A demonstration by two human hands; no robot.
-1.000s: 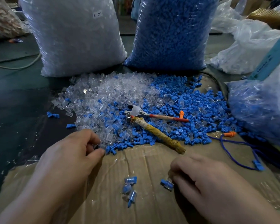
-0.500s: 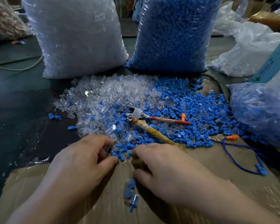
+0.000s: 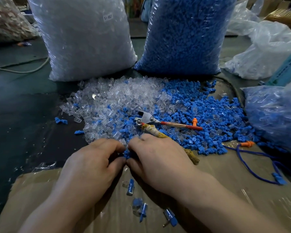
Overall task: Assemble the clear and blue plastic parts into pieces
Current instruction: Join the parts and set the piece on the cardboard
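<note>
Clear bag is stood at 11 o'clock and blue bag at 1 o'clock, nearly touching at the base. A third bag of mixed parts is seen at 3 o'clock. Cardboard is laid flat across 6 o'clock.

Clear pile is heaped at centre, just below the two bags. Blue pile is spread to its 3 o'clock side, and the two are mixed where they meet.

Left hand is brought in from 7 o'clock and right hand from 5 o'clock. Both are held palm down, knuckles up, at the near edge of the piles. All fingers are curled in, and the thumb and index tips of the two hands are pressed together.

Cutter is laid on the blue pile at the right hand's 12 o'clock. Its wrapped handle is passed under that hand.

Three finished pieces are laid loose on the cardboard, at 6 o'clock of the hands and apart from them.

Blue part is pinched right where the fingertips of both hands meet. Only a sliver is exposed; anything else held inside is hidden.
</note>
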